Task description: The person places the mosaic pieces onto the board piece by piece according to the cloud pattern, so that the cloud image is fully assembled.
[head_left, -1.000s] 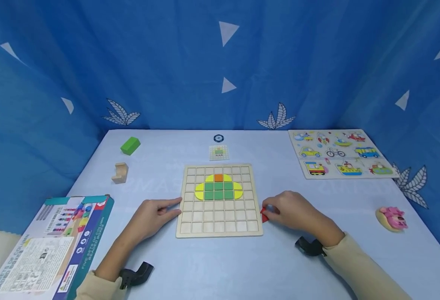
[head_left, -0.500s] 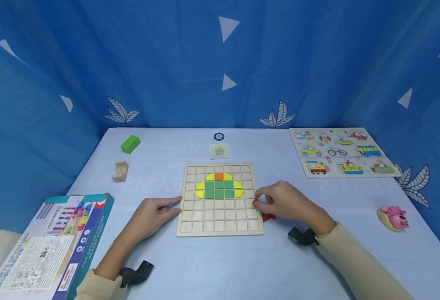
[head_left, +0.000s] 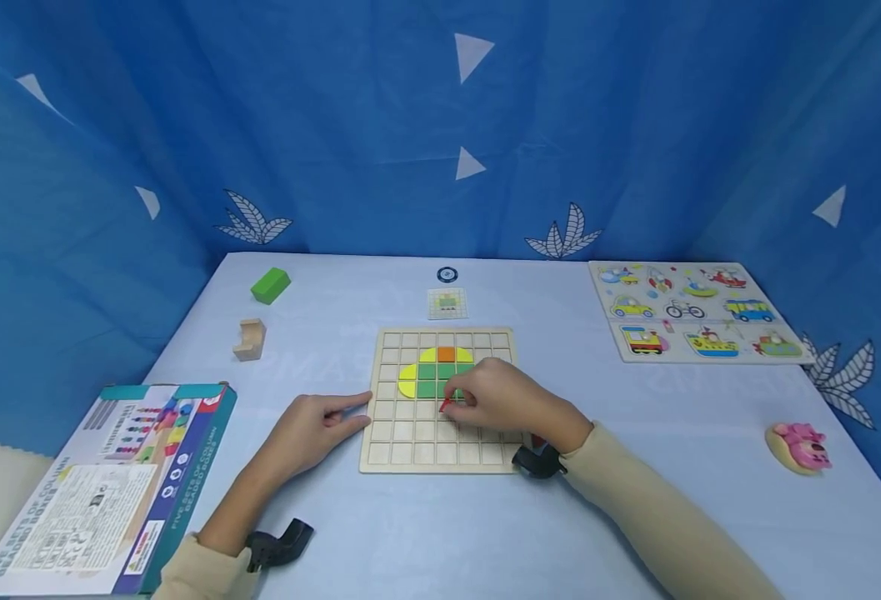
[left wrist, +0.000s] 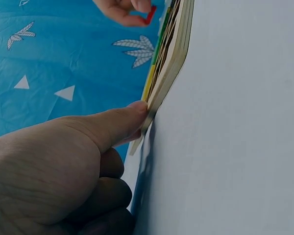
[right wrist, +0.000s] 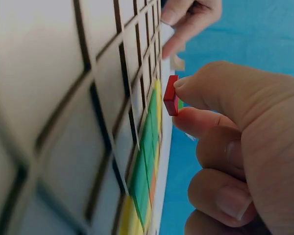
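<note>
My right hand (head_left: 502, 397) pinches a small red tile (right wrist: 171, 95) between thumb and index finger. It is held over the middle of a square wooden grid board (head_left: 402, 454), slightly above the surface in the right wrist view. Green tiles (head_left: 427, 388), an orange tile (head_left: 446, 354) and rounded yellow tiles (head_left: 407, 381) lie in the board's cells; the right hand hides some of them. At the board's left edge, my left hand (head_left: 307, 431) touches the wood with extended thumb and index finger. Its other fingers are curled in the left wrist view (left wrist: 110, 191).
A small pattern card (head_left: 448, 303) and a round dark disc lie behind the board. Left are a green block (head_left: 271, 286), a wooden block (head_left: 250, 340) and a box (head_left: 102, 492). Right are a vehicle puzzle (head_left: 698, 312), a pink figure (head_left: 800, 447) and another red piece (head_left: 538, 441).
My right hand has picked up a red tile beside the board's right edge and carried it left over the board's middle. The left hand stays at the left edge.
</note>
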Demonstrator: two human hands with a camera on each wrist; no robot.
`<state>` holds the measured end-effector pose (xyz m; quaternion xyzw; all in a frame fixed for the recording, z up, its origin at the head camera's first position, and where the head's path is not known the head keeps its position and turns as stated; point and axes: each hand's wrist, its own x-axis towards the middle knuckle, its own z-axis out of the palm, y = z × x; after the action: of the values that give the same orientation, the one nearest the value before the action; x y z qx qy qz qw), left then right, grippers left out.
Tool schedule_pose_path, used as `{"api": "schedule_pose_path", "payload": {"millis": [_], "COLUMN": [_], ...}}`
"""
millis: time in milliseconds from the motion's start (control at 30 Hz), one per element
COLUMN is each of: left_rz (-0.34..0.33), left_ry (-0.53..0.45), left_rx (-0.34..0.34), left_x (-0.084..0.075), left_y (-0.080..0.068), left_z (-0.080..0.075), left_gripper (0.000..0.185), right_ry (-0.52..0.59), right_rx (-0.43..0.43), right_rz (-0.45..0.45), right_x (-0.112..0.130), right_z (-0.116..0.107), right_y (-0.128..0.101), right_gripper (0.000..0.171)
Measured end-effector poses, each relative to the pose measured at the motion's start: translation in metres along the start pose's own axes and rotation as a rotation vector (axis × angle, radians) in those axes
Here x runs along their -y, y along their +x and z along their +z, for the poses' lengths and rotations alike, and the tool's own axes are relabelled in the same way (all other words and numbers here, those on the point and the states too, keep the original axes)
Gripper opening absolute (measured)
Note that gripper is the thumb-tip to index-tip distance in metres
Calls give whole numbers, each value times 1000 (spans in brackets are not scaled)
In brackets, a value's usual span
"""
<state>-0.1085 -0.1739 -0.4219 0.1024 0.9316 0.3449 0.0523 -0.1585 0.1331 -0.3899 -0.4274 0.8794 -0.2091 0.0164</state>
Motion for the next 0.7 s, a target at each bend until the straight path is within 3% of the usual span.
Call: {"api": "schedule_pose_path", "payload": {"millis": [167,700], "left_rz": [-1,3], "left_ry": [-1,8], "left_rx": [4,5], "left_x": [-1,-2], "left_y": [-1,-1], "left_z": [0,-1], "left_gripper": [40,41], "right_ry": [-39,-136], "right_rx": [8,61], "right_rz": [-39,4], "right_x": [3,16], "right_z": [13,20], "right_y": [14,26], "right_gripper": [7,14]}}
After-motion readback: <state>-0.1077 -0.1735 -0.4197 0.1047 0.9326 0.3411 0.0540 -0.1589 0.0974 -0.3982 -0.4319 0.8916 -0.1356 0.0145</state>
